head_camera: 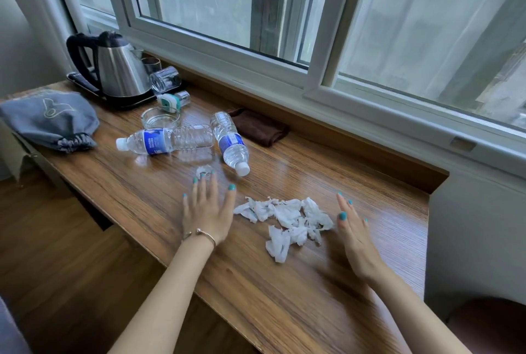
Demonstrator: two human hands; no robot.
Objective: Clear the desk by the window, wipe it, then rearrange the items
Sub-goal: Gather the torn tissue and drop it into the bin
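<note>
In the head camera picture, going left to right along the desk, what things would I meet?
Grey drawstring bag → steel kettle → bottle lying on its side → second bottle → brown cloth → torn white tissue pieces → right hand.

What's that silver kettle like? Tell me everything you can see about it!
The kettle looks like shiny brushed metal, wide at the bottom and narrower toward the top. It has a black lid, a big black looped handle on its left side and a small spout facing the window. It stands upright on a flat black tray in the far left corner of the wooden desk. A glass tumbler lies tipped over right beside it; whether they touch is unclear.
</note>
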